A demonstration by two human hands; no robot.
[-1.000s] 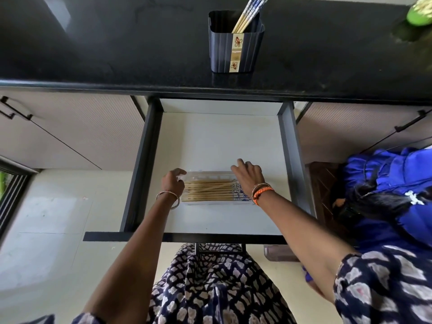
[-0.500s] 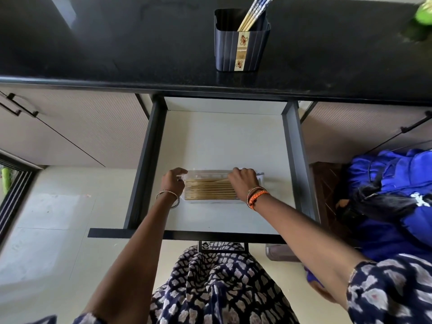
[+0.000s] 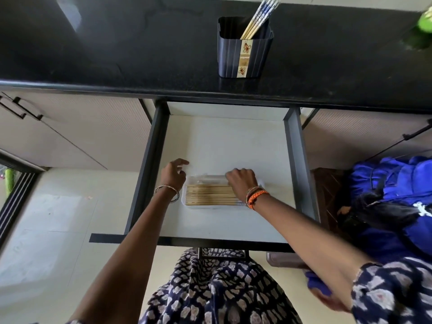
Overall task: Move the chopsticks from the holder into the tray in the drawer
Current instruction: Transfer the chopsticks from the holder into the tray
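A clear plastic tray [image 3: 211, 206] lies in the open drawer [image 3: 233, 141], filled with a row of wooden chopsticks [image 3: 208, 195] lying side by side. My left hand [image 3: 174, 175] sits at the tray's left end, fingers loose and one finger stretched out. My right hand [image 3: 243, 183] covers the tray's right half, fingers curled down onto the chopsticks at the far rim. On the black countertop stands the dark ribbed holder [image 3: 243, 57]. A few blue-patterned chopsticks [image 3: 257, 19] still lean in it toward the upper right.
The black countertop [image 3: 117, 43] overhangs the drawer's back. A green object [image 3: 425, 19] sits at its far right. A blue bag [image 3: 392, 195] rests on a brown surface right of the drawer. Cabinet doors with dark handles [image 3: 21, 108] flank the left side.
My right hand has slid left from the tray's right end to its middle, its fingers curling onto the chopsticks. My left hand has stayed at the left end.
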